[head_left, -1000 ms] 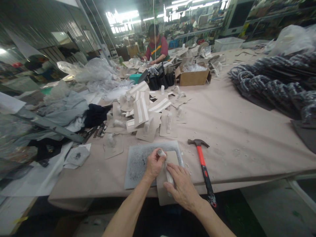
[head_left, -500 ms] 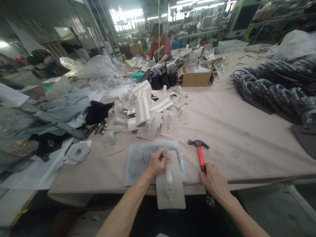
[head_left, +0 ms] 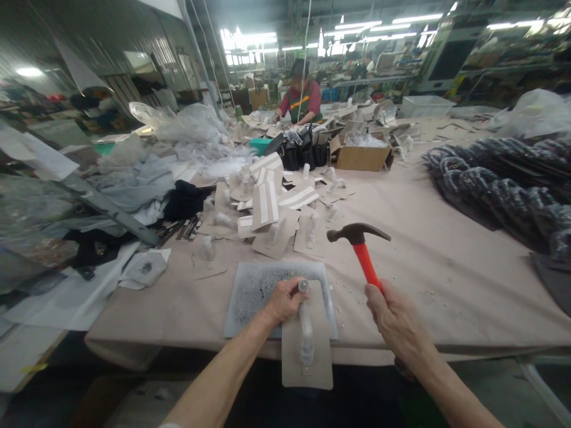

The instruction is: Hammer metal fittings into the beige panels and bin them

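Note:
My left hand (head_left: 282,301) grips a small upright metal punch (head_left: 303,286), its tip standing on a beige card piece (head_left: 307,351) that carries a clear plastic strip (head_left: 306,336). The card lies over a pitted grey pad (head_left: 259,288) and overhangs the table's near edge. My right hand (head_left: 395,318) holds the orange handle of a hammer (head_left: 360,246), lifted off the table with its black head up and to the right of the punch.
Several beige cards with plastic parts (head_left: 276,214) are heaped behind the pad. Grey cloth and plastic bags (head_left: 134,178) pile up at left. A cardboard box (head_left: 363,156) and black bags (head_left: 303,153) stand farther back. Dark braided straps (head_left: 504,184) lie at right. A person (head_left: 302,95) works at the far end.
My right hand left the card, took the hammer by its handle and raised it off the table. The left hand has kept hold of the punch.

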Available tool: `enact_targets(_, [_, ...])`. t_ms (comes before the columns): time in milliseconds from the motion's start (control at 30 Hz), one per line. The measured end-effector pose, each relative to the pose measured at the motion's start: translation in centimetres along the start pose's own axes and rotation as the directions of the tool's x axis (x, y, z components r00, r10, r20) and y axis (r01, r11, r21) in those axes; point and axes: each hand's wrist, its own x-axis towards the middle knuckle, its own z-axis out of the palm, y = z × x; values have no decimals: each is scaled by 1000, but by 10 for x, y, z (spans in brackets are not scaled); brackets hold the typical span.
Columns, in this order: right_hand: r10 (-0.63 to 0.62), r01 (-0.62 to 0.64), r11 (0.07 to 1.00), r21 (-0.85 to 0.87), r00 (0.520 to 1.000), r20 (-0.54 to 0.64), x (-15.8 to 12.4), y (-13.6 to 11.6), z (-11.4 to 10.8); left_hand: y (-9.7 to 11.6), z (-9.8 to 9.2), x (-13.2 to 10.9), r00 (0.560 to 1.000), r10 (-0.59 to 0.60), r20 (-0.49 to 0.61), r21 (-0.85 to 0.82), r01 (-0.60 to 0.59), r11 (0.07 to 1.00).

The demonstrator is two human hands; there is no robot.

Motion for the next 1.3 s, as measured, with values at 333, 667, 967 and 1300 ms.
enact_targets(333, [-391,407,774,-485,910,139,-19,-12,-8,-3,1,0,1000,27,0,26,-27,999])
enact_targets(667, [-307,388,778,-494,921,240,-24,5,7,-3,2,0,1000,-7,-6,0,7,1000])
enact_targets(967, [71,73,842,-534,967,245,6,75,16,0,1,-1,1000,-15,-7,-32,15,999])
enact_targets(1300, [-571,755,547,-362,653,497,-19,42,71,-6,4,-1,998,-37,-42,-47,35,998])
